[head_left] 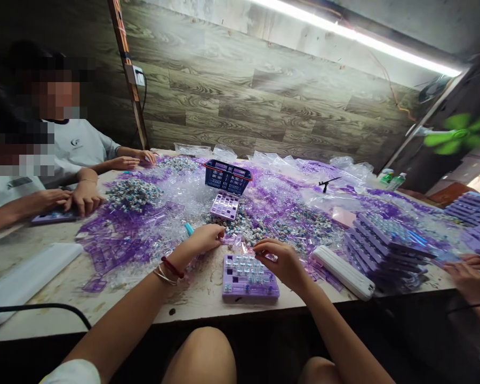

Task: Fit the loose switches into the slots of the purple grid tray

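Both the left hand (202, 241), at ten o'clock of the purple block (251, 292) lying at the view's six o'clock, and the right hand (285, 262), at its two, are curled, whether grasping I cannot tell, so light touch should suit its clear pieces (246, 265).

A light tube (358, 37) glows above the wood-patterned wall (224, 80). A white socket (138, 76) is fixed to a post (136, 109); bottles (396, 182) and a green fan (460, 133) are at right.
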`<state>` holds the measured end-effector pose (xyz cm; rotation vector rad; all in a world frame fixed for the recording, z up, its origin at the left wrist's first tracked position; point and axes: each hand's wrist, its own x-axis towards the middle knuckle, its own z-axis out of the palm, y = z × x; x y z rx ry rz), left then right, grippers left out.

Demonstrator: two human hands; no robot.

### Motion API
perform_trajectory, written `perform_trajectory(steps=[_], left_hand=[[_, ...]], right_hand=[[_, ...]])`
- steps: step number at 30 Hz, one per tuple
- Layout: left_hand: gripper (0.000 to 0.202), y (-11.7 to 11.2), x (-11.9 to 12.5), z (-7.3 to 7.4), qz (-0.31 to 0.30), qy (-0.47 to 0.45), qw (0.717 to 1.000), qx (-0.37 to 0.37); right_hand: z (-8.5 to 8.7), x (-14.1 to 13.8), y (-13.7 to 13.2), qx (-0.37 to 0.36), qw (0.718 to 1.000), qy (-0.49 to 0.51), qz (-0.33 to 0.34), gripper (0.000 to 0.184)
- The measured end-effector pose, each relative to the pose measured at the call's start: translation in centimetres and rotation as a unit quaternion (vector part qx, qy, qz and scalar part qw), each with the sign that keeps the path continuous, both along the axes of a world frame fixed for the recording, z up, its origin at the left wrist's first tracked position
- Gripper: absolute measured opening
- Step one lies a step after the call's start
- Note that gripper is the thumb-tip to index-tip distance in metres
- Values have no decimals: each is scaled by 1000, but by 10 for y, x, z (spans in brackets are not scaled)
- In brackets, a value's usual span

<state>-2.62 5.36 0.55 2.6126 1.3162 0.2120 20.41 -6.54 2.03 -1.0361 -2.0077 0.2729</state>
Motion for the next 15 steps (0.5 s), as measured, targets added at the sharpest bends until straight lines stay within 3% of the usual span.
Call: perform_trajectory(steps=[5,9,15], left_hand=[[24,6,1,-6,9,-30,999,14],[35,14,0,-16,-40,-72,994,69],[16,14,1,-24,-73,-86,987,116]], right_hand=[[-3,-4,2,2,1000,5,-5,18],[-6,-5,1,-11,1000,-11,-3,19],[-6,-10,-4,-55,998,-18,-11,16]])
